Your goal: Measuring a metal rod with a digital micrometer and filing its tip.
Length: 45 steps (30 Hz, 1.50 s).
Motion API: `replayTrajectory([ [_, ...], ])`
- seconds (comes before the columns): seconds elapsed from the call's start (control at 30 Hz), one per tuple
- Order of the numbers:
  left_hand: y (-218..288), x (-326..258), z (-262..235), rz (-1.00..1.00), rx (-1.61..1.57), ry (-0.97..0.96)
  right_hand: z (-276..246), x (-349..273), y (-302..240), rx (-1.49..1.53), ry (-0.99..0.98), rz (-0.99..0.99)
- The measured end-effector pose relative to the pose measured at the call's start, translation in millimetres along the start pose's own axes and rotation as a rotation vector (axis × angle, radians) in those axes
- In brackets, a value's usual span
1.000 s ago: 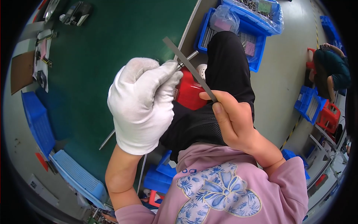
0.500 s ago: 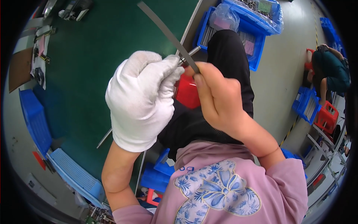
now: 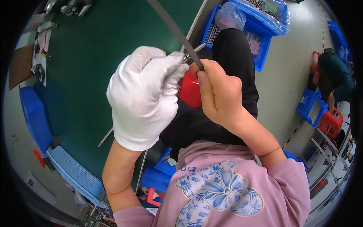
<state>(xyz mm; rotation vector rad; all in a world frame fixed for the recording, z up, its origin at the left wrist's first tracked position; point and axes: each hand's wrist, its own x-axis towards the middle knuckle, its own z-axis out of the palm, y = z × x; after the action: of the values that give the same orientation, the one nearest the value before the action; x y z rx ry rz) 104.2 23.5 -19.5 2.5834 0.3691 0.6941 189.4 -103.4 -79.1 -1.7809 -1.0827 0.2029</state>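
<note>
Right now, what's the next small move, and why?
Probably draw the flat grey strip toward the body, over the metal rod: the right hand pinches the strip's near end close to the crossing, leaving most of it beyond, while the gloved left hand holds the rod.

Gloved in white on left hand (image 3: pixel 143 100); dressed in pink short-sleeved top (image 3: pixel 274 187) with blue floral bow motif (image 3: pixel 228 192), black trousers (image 3: pixel 235 60).
</note>
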Motion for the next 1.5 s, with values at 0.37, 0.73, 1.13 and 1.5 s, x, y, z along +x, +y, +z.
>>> replayTrajectory([
  [0.37,2.0,2.0,2.9,-0.048,-0.029,0.015,-12.5,-26.7,-7.0,0.002,-0.011,0.092],
  [0.73,0.9,2.0,2.8,-0.147,-0.190,0.057,-31.3,-0.4,-12.6,0.074,-0.128,0.152],
  [1.13,2.5,3.7,4.0,-0.182,-0.199,0.094,-49.8,8.6,-21.6,0.091,-0.272,0.252],
  [1.5,5.8,3.5,5.2,-0.160,-0.177,0.062,-47.7,31.4,-30.1,0.127,-0.305,0.290],
])
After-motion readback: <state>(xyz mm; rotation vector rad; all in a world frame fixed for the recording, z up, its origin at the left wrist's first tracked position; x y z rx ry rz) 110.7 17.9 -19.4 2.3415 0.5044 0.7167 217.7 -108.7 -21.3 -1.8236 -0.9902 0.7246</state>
